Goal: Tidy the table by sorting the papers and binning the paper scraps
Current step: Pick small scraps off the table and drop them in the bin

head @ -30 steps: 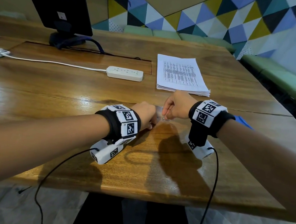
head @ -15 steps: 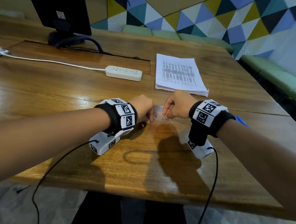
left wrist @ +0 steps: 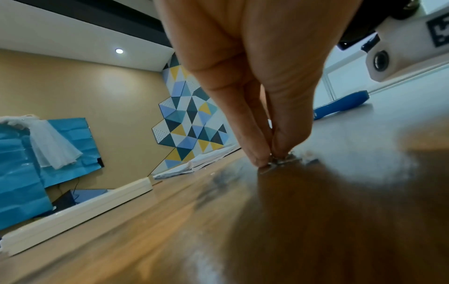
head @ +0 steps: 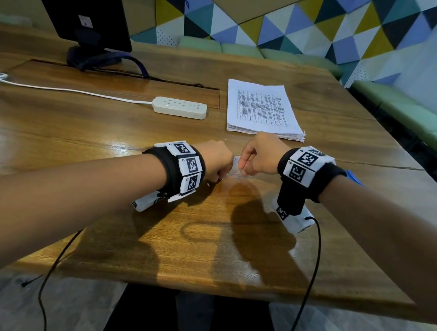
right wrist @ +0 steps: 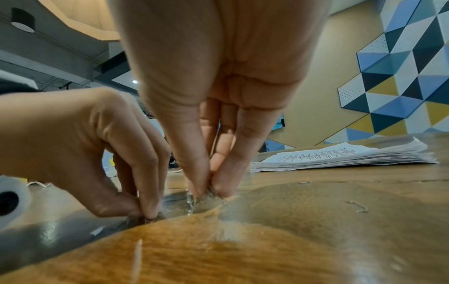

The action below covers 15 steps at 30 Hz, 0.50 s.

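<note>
A wooden table [head: 107, 137] fills the head view, backed by a wall of coloured triangles; on it lie a stack of printed papers [head: 263, 110], a power strip [head: 179, 107] and a monitor [head: 85, 14] at the far left. Near the front edge, the left hand [head: 213, 162] and right hand [head: 260, 155] sit close together, fingers curled down onto a small clear scrap [head: 234, 172] on the wood. In the left wrist view, the left hand [left wrist: 255, 76] pinches downward, its fingertips [left wrist: 279, 148] closed on something small and shiny at the tabletop; what it is cannot be told. In the right wrist view, the right hand [right wrist: 213, 86] pinches the crinkled clear scrap [right wrist: 204, 199] between thumb and fingers, while the left hand [right wrist: 80, 146] pinches its other end just beside; the papers [right wrist: 345, 155] lie behind, apart.
</note>
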{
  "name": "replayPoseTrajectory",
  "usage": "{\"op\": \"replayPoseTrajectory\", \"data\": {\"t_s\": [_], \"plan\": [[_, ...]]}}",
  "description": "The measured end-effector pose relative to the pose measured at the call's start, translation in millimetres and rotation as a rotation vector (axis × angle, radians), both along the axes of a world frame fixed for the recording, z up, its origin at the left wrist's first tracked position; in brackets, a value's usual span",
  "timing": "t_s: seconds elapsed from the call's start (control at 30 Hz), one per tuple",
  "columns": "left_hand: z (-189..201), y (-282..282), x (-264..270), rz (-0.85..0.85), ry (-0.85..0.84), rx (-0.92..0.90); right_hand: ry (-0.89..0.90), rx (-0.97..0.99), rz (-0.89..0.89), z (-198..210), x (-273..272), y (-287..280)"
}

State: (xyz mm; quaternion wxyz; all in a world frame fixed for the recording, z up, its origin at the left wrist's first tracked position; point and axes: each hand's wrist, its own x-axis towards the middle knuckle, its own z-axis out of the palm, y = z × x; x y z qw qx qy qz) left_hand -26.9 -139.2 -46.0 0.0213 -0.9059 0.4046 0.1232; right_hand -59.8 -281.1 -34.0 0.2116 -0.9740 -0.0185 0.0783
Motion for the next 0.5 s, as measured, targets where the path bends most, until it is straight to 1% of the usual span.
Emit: {"op": "replayPoseTrajectory", "data": {"t_s": [0.1, 0.2, 0.3, 0.37, 0.5], "plan": [[0.5, -0.6, 3.9, -0.014, -0.008, -0.028, 0.013, 0.020, -0.005, -0.7, 1.9, -1.0], [-0.8, 0.5, 10.1, 0.018, 0.025, -0.080, 0.028, 0.028, -0.014, -1.2, 4.2, -1.9], [-0.7, 3.6, 17.5, 0.048, 0.076, -0.168, 0.034, 0.037, -0.024, -1.7, 5.7, -2.8], [0.4, 6.2, 22.0, 0.082, 0.115, -0.208, 0.040, 0.050, -0.025, -1.6, 5.9, -4.9], [3.5, 12.0, 27.6, 0.202, 0.196, -0.333, 0.014, 0.072, -0.041, 0.3, 2.8, -13.2]]}}
